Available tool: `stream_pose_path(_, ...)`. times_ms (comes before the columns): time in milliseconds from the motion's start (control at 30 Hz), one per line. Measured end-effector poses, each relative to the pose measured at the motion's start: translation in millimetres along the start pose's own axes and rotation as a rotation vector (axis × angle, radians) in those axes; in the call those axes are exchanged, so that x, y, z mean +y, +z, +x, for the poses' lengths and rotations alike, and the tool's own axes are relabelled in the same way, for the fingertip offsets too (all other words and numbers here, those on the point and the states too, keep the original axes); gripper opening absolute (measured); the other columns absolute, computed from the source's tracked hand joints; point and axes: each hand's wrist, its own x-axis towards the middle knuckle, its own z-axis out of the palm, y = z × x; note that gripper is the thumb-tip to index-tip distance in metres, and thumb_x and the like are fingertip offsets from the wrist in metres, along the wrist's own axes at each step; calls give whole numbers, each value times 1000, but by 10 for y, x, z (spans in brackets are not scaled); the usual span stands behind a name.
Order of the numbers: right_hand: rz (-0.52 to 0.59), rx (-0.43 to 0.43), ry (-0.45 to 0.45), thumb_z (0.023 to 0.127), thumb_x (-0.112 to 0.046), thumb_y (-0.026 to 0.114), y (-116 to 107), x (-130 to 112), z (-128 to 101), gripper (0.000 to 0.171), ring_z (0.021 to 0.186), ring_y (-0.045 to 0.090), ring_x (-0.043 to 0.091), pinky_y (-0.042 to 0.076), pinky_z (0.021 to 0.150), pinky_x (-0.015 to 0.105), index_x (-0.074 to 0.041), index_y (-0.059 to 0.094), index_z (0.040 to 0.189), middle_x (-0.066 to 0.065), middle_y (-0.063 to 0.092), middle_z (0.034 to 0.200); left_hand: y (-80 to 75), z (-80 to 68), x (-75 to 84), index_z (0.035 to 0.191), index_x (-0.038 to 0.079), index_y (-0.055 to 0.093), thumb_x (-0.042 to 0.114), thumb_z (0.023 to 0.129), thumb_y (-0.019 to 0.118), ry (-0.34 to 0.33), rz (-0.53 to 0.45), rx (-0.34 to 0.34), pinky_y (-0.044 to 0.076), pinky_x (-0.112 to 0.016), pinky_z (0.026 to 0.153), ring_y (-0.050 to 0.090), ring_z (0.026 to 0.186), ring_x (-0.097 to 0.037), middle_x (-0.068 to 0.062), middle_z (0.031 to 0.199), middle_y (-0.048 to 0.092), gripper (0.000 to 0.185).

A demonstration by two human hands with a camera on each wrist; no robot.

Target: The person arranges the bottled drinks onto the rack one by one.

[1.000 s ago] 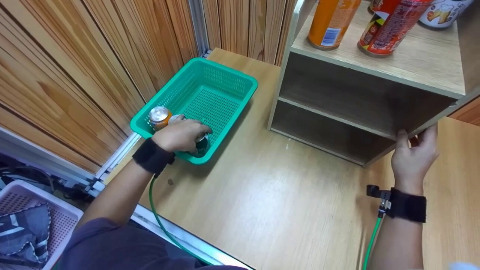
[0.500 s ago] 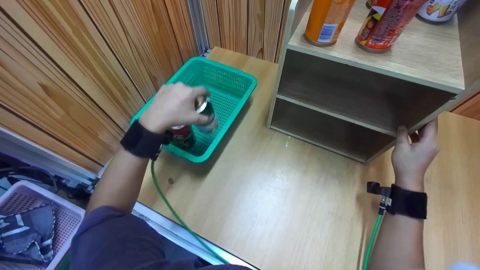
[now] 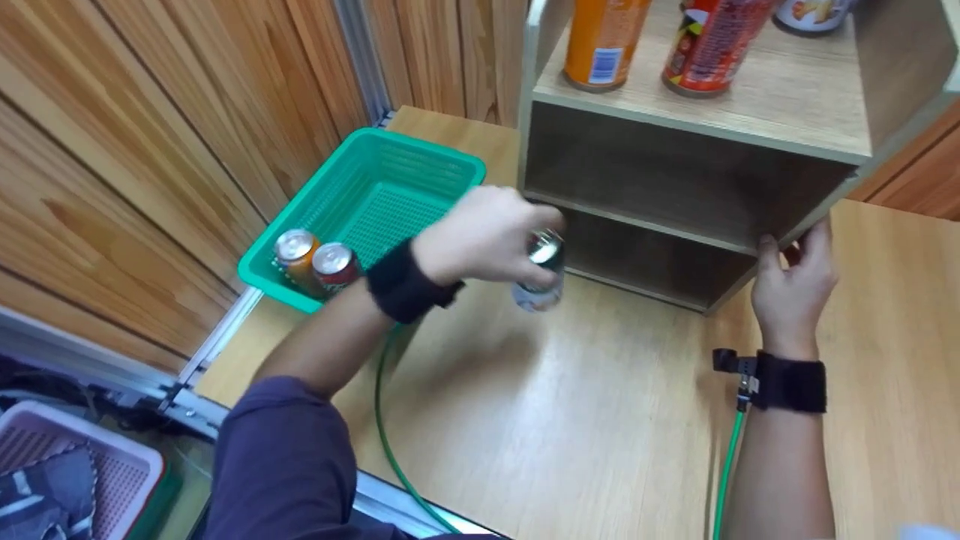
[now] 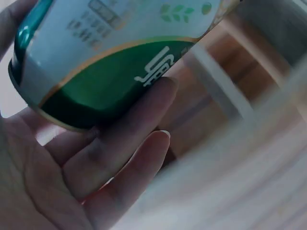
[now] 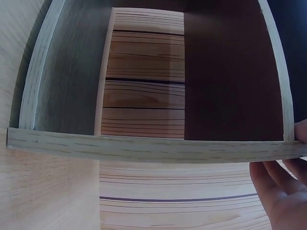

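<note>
My left hand [image 3: 487, 232] grips a green-and-white drink can [image 3: 544, 259] near its top and carries it above the table, in front of the wooden shelf unit [image 3: 697, 142]. In the left wrist view, the can [image 4: 110, 62] shows a green label area with pale lettering, and fingers curl against its side. My right hand [image 3: 795, 289] grips the front edge of the shelf's right side panel. The right wrist view shows fingers [image 5: 273, 187] at that panel [image 5: 158, 149]. Two more cans, an orange one [image 3: 298, 259] and a dark red one [image 3: 337, 268], stand in the green basket [image 3: 442, 161].
On the upper shelf stand an orange can [image 3: 604, 45], a red can [image 3: 716, 49] and a white one [image 3: 814, 13]. A pink basket [image 3: 135, 465] with a dark cloth sits at lower left. A green cable [image 3: 386, 435] trails from the left wrist across the table's front edge.
My left hand has lifted the green-and-white can out of the green basket and moved it right, toward the shelf unit. The right hand keeps its grip on the panel. The head view has shifted slightly.
</note>
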Motion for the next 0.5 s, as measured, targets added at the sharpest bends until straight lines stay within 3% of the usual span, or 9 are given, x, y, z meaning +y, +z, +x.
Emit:
stream_pose_path(233,-14,-4,-30,85,-1,54,6,7,10,56,115,45,10,42,90,30,-28,41,132,-6,48,127,410,360,451,90,25,58,47,61,64,223,7,-99,40,-30,45,50,59,-8,12,69,54,37)
stream_pose_path(500,-5,8,-39,82,2,54,-28,8,-3,57,113,47,12,43,88,30,-25,42,131,-4,49,125,857,503,907,89,25,56,46,60,67,369,4,-285,41,-30,46,51,60,-8,12,72,55,37)
